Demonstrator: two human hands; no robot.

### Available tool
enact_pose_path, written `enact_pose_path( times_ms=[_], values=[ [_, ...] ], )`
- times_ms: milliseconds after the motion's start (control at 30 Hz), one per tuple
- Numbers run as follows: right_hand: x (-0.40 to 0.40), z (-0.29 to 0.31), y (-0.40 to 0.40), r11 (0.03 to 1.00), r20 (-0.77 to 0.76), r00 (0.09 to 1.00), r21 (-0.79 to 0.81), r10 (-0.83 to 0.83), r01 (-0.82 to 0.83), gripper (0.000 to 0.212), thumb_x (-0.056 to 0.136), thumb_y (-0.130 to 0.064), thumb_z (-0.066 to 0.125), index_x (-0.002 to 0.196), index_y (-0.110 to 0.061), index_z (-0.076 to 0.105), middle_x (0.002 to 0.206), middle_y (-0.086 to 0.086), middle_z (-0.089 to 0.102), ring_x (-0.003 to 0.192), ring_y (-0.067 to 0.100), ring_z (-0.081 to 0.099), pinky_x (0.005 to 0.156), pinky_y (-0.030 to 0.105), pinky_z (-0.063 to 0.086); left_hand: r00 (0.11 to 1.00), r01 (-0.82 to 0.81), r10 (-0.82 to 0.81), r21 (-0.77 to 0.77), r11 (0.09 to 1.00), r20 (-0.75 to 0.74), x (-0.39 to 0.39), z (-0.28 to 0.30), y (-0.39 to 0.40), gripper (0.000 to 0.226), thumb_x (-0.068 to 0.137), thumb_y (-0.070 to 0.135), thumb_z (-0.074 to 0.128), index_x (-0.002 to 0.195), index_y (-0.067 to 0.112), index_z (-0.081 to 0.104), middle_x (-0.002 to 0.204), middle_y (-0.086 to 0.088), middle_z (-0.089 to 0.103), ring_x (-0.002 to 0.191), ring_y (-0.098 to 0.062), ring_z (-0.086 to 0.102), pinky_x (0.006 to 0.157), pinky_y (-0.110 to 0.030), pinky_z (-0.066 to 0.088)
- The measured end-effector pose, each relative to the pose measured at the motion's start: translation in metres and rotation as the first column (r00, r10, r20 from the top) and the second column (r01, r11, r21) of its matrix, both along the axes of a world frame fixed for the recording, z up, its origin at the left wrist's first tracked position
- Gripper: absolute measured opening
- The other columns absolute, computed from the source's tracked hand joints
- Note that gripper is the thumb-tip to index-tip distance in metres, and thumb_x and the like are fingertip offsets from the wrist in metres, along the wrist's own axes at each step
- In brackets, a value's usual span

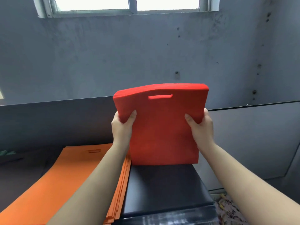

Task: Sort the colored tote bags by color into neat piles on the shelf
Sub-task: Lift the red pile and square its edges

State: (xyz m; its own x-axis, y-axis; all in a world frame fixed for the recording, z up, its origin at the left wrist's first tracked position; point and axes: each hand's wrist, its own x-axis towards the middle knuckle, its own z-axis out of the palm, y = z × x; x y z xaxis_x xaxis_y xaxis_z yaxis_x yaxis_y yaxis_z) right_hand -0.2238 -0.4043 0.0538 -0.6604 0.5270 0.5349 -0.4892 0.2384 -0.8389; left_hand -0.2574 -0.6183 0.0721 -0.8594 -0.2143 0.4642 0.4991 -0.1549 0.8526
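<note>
Here the red bags (162,127) stand upright as a thick stack, bottom edge resting on the bare black shelf (162,189), top edge with its handle slot well clear of the grey wall (146,54) behind; open black surface lies in front of the stack, toward the person; the orange pile (65,184) lies flat just left of it, its stepped right edge running under the left forearm; the left hand (122,127) clamps the stack's left side, thumb in front; the right hand (200,127) clamps the right side likewise; the stack sits between both hands, bowed slightly at the upper left.
</note>
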Motion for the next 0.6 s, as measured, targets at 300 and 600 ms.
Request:
enact_pose_path(
  times_ms=[300, 600],
  values=[
    [0.004, 0.003, 0.005, 0.999, 0.052, 0.997, -0.003, 0.054, -0.054, 0.045, 0.088, -0.012, 0.065, 0.129, -0.017, 0.048, 0.100, -0.018, 0.061, 0.092, 0.005, 0.060, 0.088, 0.028, 0.046, 0.998, -0.066, 0.063, -0.116, 0.991, -0.025, 0.002, 0.007, 0.001, 0.032, 0.086, 0.019, 0.069, 0.116, 0.018, 0.057, 0.109, -0.002, 0.067, 0.101, -0.019, 0.064, 0.094, -0.044, 0.051],
    [0.015, -0.001, 0.003, 0.999, 0.023, 0.999, 0.018, 0.049, -0.049, 0.040, 0.088, -0.006, 0.063, 0.121, -0.022, 0.048, 0.104, -0.009, 0.061, 0.094, 0.007, 0.061, 0.088, 0.025, 0.048, 1.000, 0.008, -0.007, -0.016, 1.000, 0.009, 0.009, 0.005, -0.002, 0.023, 0.089, 0.014, 0.065, 0.104, 0.030, 0.059, 0.106, 0.003, 0.068, 0.102, -0.015, 0.065, 0.093, -0.038, 0.052]
  ],
)
